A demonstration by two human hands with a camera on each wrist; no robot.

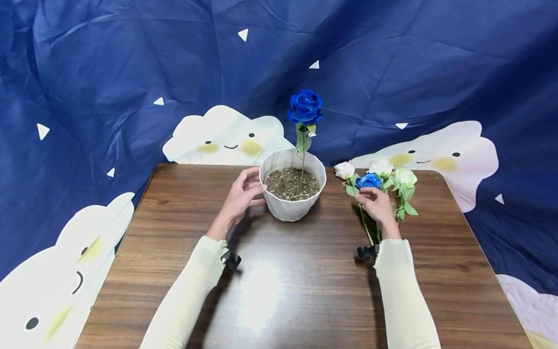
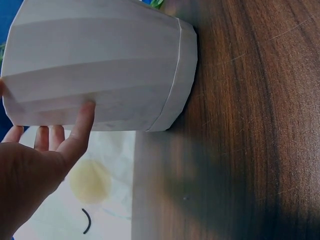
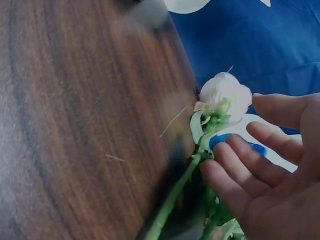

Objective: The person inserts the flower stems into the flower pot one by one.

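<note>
A blue rose point(image 1: 305, 107) stands upright in a white faceted pot point(image 1: 292, 211) of soil point(image 1: 287, 184). My left hand point(image 1: 241, 196) rests against the pot's left side; in the left wrist view its fingertips point(image 2: 87, 112) touch the pot wall. On the table at the right, my right hand point(image 1: 378, 207) hovers over loose roses, its fingers spread around nothing. Beneath its fingertips is another blue rose point(image 1: 368, 181), partly covered by the hand. Close beside the fingers, a white rose point(image 3: 226, 95) with a green stem point(image 3: 172, 197) shows in the right wrist view.
More pale roses point(image 1: 404, 177) with green leaves point(image 1: 410, 209) lie to the right, near the back edge of the brown wooden table point(image 1: 305, 291). Behind it hangs a blue cloth point(image 1: 174, 58) with smiling white clouds point(image 1: 228, 133).
</note>
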